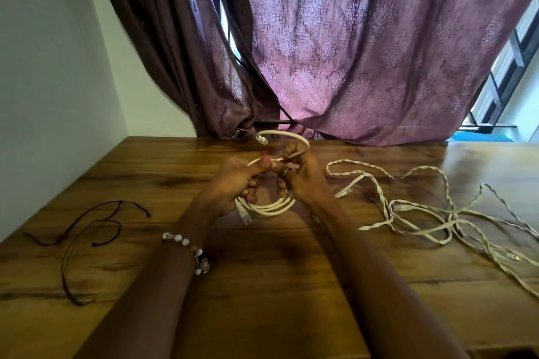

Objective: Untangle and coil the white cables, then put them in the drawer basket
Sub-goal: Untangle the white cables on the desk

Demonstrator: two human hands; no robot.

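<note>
From the head camera, the left hand (233, 181) and right hand (300, 175) were both closed on a white coil (271, 205) above the table (262, 285) near its far edge, apparently to keep the loops from springing apart. The tangle (423, 210) lay toward the right edge, untouched. No basket showed.

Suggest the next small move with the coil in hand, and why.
Probably wrap the free plug end around the coil to finish it: both the left hand and right hand grip it, and that end juts loose above.
</note>
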